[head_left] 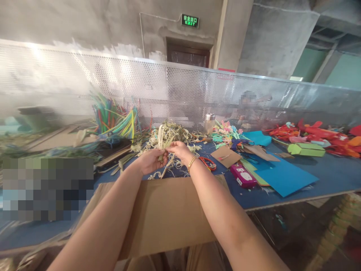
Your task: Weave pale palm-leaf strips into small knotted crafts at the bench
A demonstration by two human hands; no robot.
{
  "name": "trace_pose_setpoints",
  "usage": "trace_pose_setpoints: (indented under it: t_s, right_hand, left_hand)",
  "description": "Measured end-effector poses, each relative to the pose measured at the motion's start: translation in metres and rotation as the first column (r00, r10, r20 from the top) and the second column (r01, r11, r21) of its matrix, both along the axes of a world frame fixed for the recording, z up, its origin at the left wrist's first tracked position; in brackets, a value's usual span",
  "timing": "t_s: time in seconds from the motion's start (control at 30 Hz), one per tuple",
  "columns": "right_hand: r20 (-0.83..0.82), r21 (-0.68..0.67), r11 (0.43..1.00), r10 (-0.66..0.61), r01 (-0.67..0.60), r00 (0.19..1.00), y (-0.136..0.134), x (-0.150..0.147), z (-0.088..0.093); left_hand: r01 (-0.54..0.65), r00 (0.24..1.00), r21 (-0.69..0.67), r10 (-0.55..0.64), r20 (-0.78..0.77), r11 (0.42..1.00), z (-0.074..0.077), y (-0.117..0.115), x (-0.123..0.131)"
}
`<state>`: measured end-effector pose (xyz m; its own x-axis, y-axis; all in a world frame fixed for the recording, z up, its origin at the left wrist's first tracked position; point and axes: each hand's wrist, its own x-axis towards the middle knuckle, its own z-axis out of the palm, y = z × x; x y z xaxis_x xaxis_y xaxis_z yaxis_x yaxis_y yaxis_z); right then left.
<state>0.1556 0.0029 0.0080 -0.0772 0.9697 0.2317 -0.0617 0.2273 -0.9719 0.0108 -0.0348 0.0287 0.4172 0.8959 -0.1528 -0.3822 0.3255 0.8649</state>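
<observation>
My left hand (152,161) and my right hand (180,151) meet over the far edge of a brown cardboard sheet (172,214). Between them, the fingertips of both hands pinch a pale green strip (168,143), which looks like dried leaf or husk. The fingers of my left hand are curled, and part of the strip is hidden by them. Just beyond the hands lies a heap of similar dried, pale strips (176,132). Loose bits of it are scattered around my fingers on the blue table (225,199).
Bundled colourful stems (108,116) stand behind on the left. To the right are orange-handled scissors (208,163), a purple box (243,175), blue sheets (284,173), a glass jar (209,124) and red pieces (316,131). A perforated metal screen (158,90) closes off the back.
</observation>
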Motion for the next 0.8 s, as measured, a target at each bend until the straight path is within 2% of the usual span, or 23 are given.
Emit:
trace_pose_setpoints:
  t_s: [0.1, 0.23, 0.37, 0.63, 0.8]
  right_hand:
    - [0.023, -0.02, 0.999, 0.03, -0.029, 0.999, -0.001, -0.004, 0.0]
    - [0.153, 0.073, 0.997, -0.021, 0.01, 0.988, -0.004, -0.008, 0.0]
    - [0.229, 0.075, 0.997, 0.0, -0.018, 0.973, -0.007, -0.006, 0.0]
    - [0.148, 0.052, 0.981, 0.177, -0.187, 0.973, -0.014, 0.0, 0.009]
    - [0.063, -0.095, 0.933, 0.353, -0.346, 0.934, -0.02, 0.005, 0.015]
  left_hand:
    - [0.021, 0.999, 0.007, -0.021, -0.042, 1.0, -0.002, -0.001, -0.001]
    - [0.066, 0.992, -0.001, -0.066, -0.105, 0.998, -0.001, -0.004, -0.001]
    - [0.097, 0.987, 0.01, -0.095, -0.131, 0.995, 0.001, -0.006, -0.002]
    - [0.221, 0.957, -0.049, -0.227, -0.181, 0.974, 0.002, -0.005, -0.003]
    - [0.373, 0.896, -0.031, -0.368, -0.246, 0.927, -0.002, 0.0, -0.007]
